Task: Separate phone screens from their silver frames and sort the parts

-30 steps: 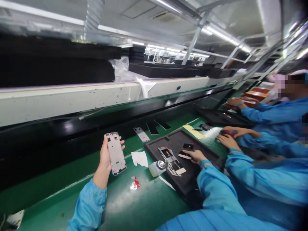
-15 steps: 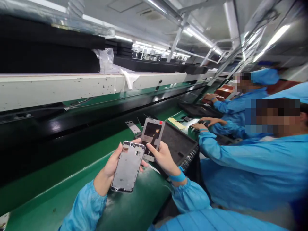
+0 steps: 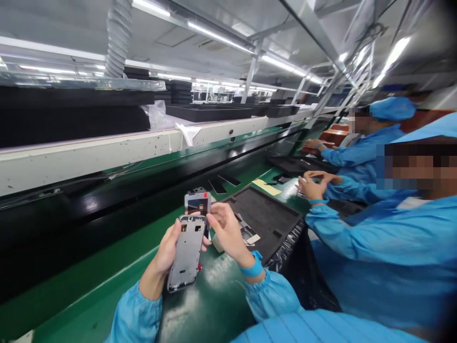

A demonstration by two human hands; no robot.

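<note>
My left hand grips a grey metal phone frame, tilted with its inner side towards me. Behind the frame's top end stands a phone screen, its back side showing, with a red sticker at the upper corner. The frame hides the screen's lower part. My right hand, wearing a blue wristband, has its fingers closed at the screen's right edge. Left fingertips show past the frame's right side, and whether they also touch the screen I cannot tell. A small red tab pokes out beside the frame.
On the green bench a black tray holds flat phone parts. Dark strips and a yellow paper lie beyond. Two co-workers in blue sit at the right. A white shelf with black trays runs along the left.
My right hand has brought the screen leftwards, behind the frame's top. Parts in the black tray have come into view. The nearer co-worker's hands have lifted and drawn together.
</note>
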